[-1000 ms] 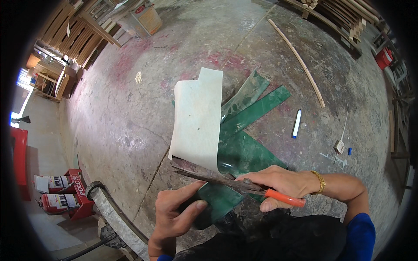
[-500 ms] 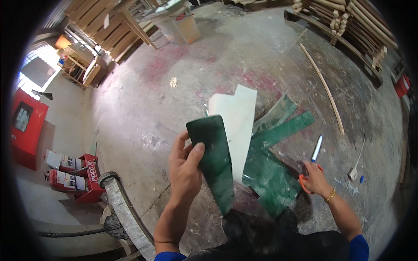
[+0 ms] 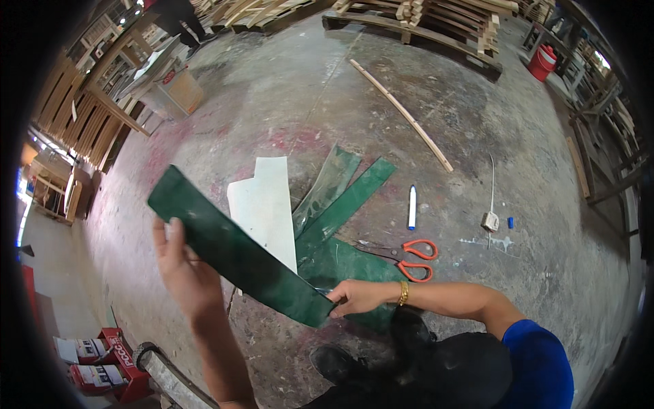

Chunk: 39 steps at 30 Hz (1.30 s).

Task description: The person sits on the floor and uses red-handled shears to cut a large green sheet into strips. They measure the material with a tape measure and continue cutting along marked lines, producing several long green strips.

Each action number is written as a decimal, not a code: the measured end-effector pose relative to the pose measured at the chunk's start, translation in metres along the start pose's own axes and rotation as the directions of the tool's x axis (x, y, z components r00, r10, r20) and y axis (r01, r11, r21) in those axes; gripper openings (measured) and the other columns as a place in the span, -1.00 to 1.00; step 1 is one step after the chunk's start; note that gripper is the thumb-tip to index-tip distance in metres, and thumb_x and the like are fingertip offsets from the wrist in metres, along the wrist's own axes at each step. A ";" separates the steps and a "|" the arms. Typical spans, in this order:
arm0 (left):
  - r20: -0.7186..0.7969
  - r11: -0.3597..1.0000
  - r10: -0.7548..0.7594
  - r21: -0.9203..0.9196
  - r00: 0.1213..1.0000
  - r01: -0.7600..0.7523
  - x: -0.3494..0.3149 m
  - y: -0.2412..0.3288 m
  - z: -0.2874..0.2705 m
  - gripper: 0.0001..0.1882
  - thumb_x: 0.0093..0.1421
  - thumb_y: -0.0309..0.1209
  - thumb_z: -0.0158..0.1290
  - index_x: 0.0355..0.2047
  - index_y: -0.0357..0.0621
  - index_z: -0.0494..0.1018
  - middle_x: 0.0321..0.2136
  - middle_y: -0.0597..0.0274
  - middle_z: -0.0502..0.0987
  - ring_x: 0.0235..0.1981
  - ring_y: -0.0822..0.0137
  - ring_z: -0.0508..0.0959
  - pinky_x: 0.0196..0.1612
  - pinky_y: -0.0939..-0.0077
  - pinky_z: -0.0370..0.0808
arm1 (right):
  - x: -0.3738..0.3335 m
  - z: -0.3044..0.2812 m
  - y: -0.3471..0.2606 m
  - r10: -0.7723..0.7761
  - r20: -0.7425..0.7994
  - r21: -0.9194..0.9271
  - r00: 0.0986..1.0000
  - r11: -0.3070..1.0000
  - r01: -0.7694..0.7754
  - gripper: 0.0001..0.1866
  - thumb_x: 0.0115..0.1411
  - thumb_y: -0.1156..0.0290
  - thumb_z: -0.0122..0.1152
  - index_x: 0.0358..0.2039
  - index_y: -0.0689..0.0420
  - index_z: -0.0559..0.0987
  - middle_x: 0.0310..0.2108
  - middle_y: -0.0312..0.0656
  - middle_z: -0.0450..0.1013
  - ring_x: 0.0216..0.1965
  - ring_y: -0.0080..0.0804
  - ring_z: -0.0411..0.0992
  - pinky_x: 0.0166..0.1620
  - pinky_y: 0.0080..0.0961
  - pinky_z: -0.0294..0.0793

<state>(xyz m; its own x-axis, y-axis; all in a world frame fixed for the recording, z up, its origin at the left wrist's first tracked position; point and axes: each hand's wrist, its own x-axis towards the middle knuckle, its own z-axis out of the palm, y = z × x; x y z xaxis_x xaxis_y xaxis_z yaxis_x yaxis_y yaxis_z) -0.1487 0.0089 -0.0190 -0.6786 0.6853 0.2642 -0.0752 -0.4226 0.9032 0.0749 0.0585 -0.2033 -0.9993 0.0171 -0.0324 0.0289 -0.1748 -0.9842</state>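
A long dark green strip of sheet material (image 3: 235, 255) is held up between my hands, slanting down to the right. My left hand (image 3: 185, 269) grips its upper left end, thumb on the near face. At the lower right end, my right hand (image 3: 354, 298) pinches the strip's edge. Scissors with orange handles (image 3: 409, 260) lie spread on the floor beyond my right wrist. Under and behind the strip are a white sheet (image 3: 262, 198) with a stepped edge, a larger green sheet (image 3: 347, 262) and a narrow green strip (image 3: 357, 194).
To the right lie a white marker (image 3: 412, 208), a blue cap (image 3: 511, 223) and a white block with a thin cord (image 3: 490, 220). A thin wooden stick (image 3: 405, 116) is farther off. Pallets of wood (image 3: 415, 34) stand at the back; red fire extinguishers (image 3: 99, 375) are lower left.
My right hand has put the scissors down on the floor and taken the strip's lower end. The strip has swung from upright to a slant. My view has turned right.
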 end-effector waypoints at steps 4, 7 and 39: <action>0.305 0.517 0.443 0.681 0.843 -0.519 0.026 0.016 0.016 -0.70 0.26 -0.52 -0.14 0.00 -0.33 0.34 -0.14 -0.03 0.47 -0.12 0.22 0.49 -0.01 0.45 0.40 | -0.029 -0.001 -0.013 -0.075 -0.396 -0.196 0.915 0.981 -0.005 -0.77 0.12 0.36 0.23 -0.48 0.25 0.43 -0.64 -0.34 0.12 -0.53 -0.67 0.11 -0.48 -0.56 0.20; 0.633 -0.039 0.414 0.730 0.654 -0.682 0.059 -0.015 0.018 -0.67 0.25 -0.44 -0.10 -0.02 -0.37 0.39 -0.04 -0.14 0.43 0.05 0.12 0.39 0.12 0.35 0.27 | -0.046 -0.044 -0.061 0.007 -0.735 -0.165 0.678 0.968 -0.189 -0.83 0.10 0.36 0.24 -0.47 0.21 0.53 -0.65 -0.45 0.31 -0.57 -0.73 0.20 -0.51 -0.61 0.24; 0.513 0.874 -0.403 -0.031 0.758 0.486 -0.027 -0.069 0.051 -0.57 0.14 -0.45 0.09 0.02 -0.26 0.30 -0.21 0.20 0.48 -0.24 0.33 0.51 -0.16 0.42 0.47 | -0.138 -0.041 0.057 -0.122 -0.738 -0.674 0.664 0.194 -0.713 -0.38 -0.10 0.33 0.22 0.06 0.03 0.36 -0.17 -0.03 0.39 -0.17 -0.01 0.40 -0.12 -0.12 0.37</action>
<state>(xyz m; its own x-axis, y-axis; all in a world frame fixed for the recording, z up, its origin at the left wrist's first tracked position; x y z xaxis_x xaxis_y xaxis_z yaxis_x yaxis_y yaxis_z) -0.0878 0.0495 -0.0710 -0.1088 0.9940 0.0101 -0.4180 -0.0550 0.9068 0.2150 0.0864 -0.2624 -0.6503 0.7591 -0.0296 0.7334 0.6172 -0.2849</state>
